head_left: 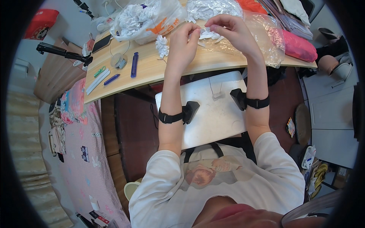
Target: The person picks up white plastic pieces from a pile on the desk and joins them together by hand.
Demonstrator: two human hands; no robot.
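Observation:
My left hand (pixel 184 43) is closed in a pinch above the far part of the wooden table (pixel 152 72). Too little shows to tell what its fingertips hold. To its right, my right hand (pixel 235 32) has thumb and fingers drawn together over a small heap of white strips (pixel 208 34); whatever it pinches is too small to make out. A bunch of folded white pieces (pixel 162 46), with a thin string end below it, lies beside my left wrist. Black straps with dark blocks sit on both forearms.
A plastic bag (pixel 167 24) full of white pieces stands at the back. Clear plastic wrap (pixel 262 45) and a pink roll (pixel 300 46) lie at right. A blue tube (pixel 134 64), a phone (pixel 101 44) and pens (pixel 98 81) lie at left. A white stool (pixel 216 125) stands below the table.

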